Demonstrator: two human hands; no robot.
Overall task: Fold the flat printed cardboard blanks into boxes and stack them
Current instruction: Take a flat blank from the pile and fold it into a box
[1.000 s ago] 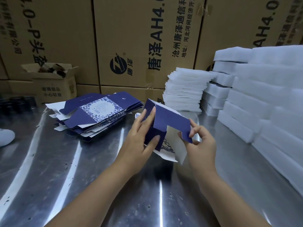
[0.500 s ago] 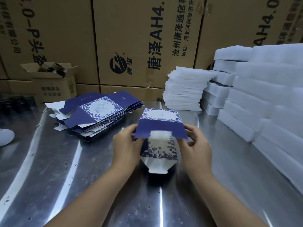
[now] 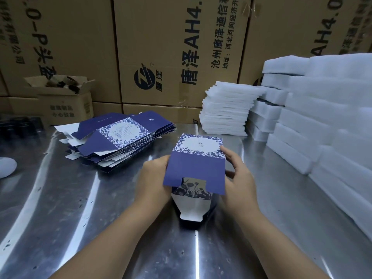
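Note:
A half-formed blue box (image 3: pixel 196 168) with a white floral-framed panel is held just above the steel table (image 3: pixel 80 218), its open end toward me. Its blue flap with a notch points my way, and a white tuck flap (image 3: pixel 191 208) hangs below it. My left hand (image 3: pixel 155 178) grips the box's left side, fingers hidden behind the card. My right hand (image 3: pixel 235 176) grips its right side, fingertips on the top right edge. A fanned pile of flat blue blanks (image 3: pixel 120 139) lies to the left.
White foam sheets (image 3: pixel 227 109) and taller foam blocks (image 3: pixel 322 117) fill the right side. Big brown cartons (image 3: pixel 171 47) wall the back. A small open carton (image 3: pixel 60 97) sits back left, a white object (image 3: pixel 6 166) at the left edge.
The blank turned from an upright, half-open sheet into a squared tube lying with its white panel up. Both hands shifted to its two sides, and the box now sits a little further forward.

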